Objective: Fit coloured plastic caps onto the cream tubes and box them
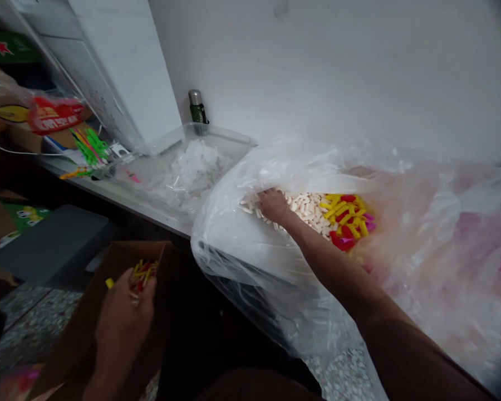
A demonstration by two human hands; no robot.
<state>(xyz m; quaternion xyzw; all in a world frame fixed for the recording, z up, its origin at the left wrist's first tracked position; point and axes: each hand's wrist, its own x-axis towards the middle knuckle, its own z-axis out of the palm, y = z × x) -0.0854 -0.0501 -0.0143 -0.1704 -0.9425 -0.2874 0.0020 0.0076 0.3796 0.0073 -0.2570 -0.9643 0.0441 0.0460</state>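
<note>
My left hand point(125, 312) is curled around a bunch of small yellow, red and pale plastic pieces point(142, 274), above a cardboard box point(87, 328) at lower left. A loose yellow piece point(109, 283) shows beside its fingers. My right hand point(273, 206) reaches into a large clear plastic bag point(242, 262) lying on the table. Its fingers curl down at the left end of a heap of pale pieces point(307, 207); what is under them is hidden. To the right of the pale pieces lie yellow pieces point(344, 214) mixed with red and pink ones.
A clear tray point(154, 186) with white translucent pieces point(198, 164) stands left of the bag. Behind it is a dark green flask point(197, 108) against the wall. Green and orange plastic items point(89, 147) lie at the table's left end. A grey stool point(52, 245) stands below.
</note>
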